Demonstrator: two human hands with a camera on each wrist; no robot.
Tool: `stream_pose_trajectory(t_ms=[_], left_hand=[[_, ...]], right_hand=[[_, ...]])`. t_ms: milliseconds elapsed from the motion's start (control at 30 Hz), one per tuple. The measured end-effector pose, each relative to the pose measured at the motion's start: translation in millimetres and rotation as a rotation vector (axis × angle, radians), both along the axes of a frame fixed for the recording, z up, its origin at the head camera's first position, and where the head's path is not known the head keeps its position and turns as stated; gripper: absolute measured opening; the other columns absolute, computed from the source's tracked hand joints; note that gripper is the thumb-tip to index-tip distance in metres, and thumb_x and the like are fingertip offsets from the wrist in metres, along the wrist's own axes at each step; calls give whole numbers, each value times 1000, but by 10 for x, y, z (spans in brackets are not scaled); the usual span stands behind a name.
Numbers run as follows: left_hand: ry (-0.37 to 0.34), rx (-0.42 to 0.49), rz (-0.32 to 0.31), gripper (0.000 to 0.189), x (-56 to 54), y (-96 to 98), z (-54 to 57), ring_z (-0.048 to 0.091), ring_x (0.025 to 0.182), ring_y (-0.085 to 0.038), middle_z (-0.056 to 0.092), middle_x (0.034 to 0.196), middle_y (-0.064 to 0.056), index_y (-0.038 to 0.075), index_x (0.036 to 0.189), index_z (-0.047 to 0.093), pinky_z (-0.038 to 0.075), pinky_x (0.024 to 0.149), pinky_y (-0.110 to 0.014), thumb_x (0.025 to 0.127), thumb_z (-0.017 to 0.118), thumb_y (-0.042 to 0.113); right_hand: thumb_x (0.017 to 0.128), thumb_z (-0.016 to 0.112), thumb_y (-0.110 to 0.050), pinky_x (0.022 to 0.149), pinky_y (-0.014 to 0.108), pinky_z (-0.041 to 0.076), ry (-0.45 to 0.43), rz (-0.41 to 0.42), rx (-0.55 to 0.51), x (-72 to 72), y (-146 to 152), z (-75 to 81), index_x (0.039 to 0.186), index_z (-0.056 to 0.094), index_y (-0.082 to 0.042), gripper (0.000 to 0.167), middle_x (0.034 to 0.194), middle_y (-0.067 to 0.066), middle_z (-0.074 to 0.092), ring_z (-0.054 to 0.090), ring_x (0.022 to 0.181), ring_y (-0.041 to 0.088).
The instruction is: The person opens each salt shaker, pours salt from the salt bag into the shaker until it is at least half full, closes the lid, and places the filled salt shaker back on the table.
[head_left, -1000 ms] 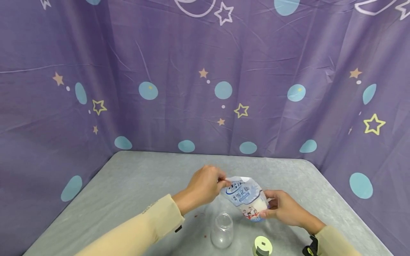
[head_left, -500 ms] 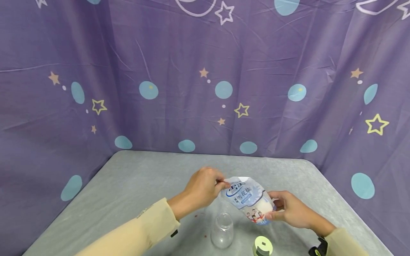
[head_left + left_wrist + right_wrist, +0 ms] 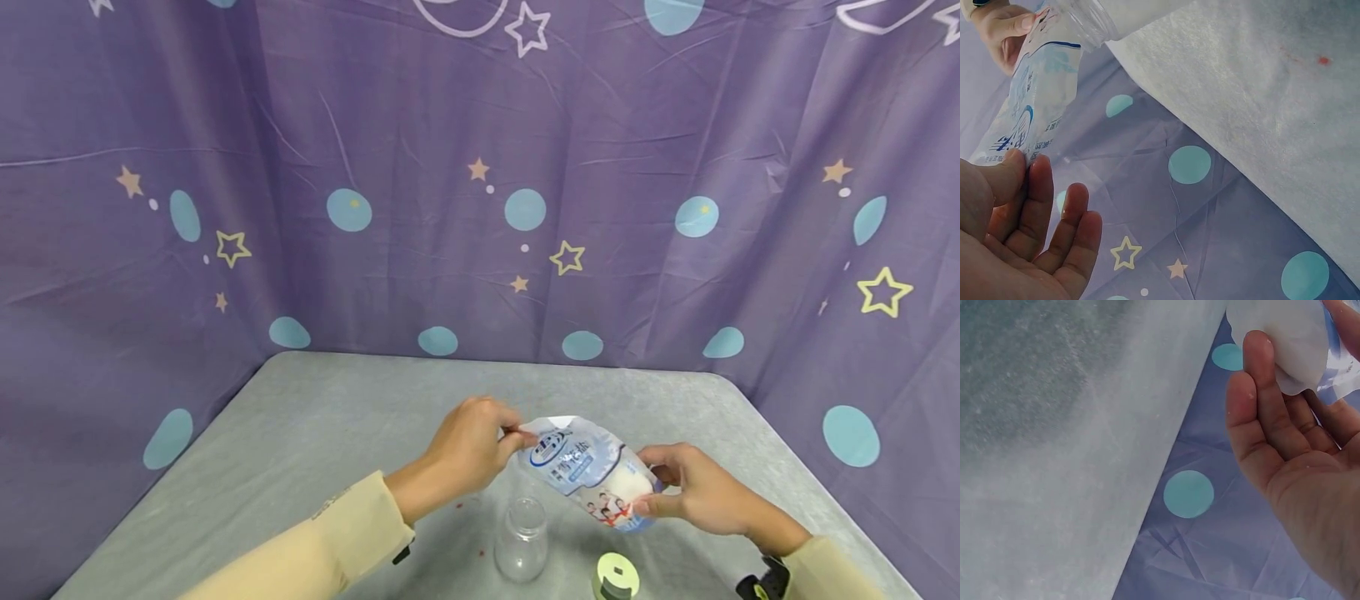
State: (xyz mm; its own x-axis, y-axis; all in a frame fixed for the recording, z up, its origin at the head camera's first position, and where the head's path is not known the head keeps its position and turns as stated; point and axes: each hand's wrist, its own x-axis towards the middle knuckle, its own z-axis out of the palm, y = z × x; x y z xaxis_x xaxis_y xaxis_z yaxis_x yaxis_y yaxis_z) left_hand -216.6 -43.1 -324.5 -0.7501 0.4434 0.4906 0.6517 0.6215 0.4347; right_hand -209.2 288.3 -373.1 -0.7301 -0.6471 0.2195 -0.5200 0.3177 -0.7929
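A blue-and-white printed bag of salt point(image 3: 577, 458) hangs tilted above the table, its white contents bunched toward the lower right end. My left hand point(image 3: 474, 446) pinches its upper left corner between thumb and index finger; in the left wrist view the other fingers of that left hand point(image 3: 1035, 231) stay loosely bent. At the bag's lower end, my right hand point(image 3: 693, 492) grips it between thumb and fingers. Just below the bag stands a clear glass jar point(image 3: 521, 550), with no lid on it. In the right wrist view the salt bag point(image 3: 1297, 344) lies against my fingertips.
A pale green round object point(image 3: 617, 575) with a small dark square mark is right of the jar, near the front. Small red specks dot the grey table point(image 3: 360, 417). A purple patterned curtain point(image 3: 420, 283) surrounds the back and sides.
My right hand has moved to the right and slightly down with the bag's lower end, so the bag lies flatter. My left hand has shifted only slightly and still pinches the corner.
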Motion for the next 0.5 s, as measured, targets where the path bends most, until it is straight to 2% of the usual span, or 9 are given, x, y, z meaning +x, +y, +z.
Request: stream_pose_trajectory(t_ms=[167,300,500], left_hand=[[3,10,-3,24,14,-17,-22,56,70,-8,65,70,15,18,66,73,45,67,-28,87,82,26],[-10,18,0,27,27,-36,-45,54,70,-7,64,70,16,21,65,70,45,68,-28,88,82,26],[-1,29,-2,31,53,-56,-75,52,69,-8,64,72,16,24,62,65,44,67,-27,88,82,25]], right_hand=[[86,75,7,69,33,59,36,13,2,30,15,68,111,70,-3,27,99,5,76,71,85,8],[89,76,0,68,33,59,60,9,12,62,34,144,113,70,-4,25,99,4,75,71,83,10],[89,76,-2,67,34,60,53,-21,17,101,65,236,116,69,-3,28,98,4,75,72,82,13]])
